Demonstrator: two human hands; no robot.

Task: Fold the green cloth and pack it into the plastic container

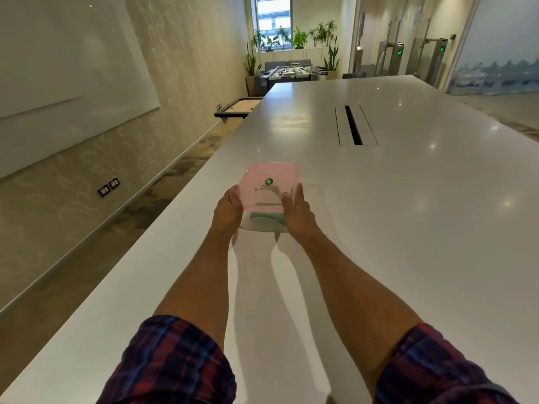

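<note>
A clear plastic container [250, 224] rests on the white table [408, 214], and folded green cloth [267, 218] shows through its wall. A translucent pink lid [271, 177] with a round green sticker is tilted over the container, its far edge raised. My left hand [229, 208] grips the lid's left edge. On the other side, my right hand [297, 209] holds the right edge. Both arms stretch forward from plaid sleeves.
The table's left edge runs diagonally close to the container, with floor below it. A dark cable slot [353, 125] is set into the tabletop farther back. A low game board [237, 107] and potted plants stand beyond the table's far end.
</note>
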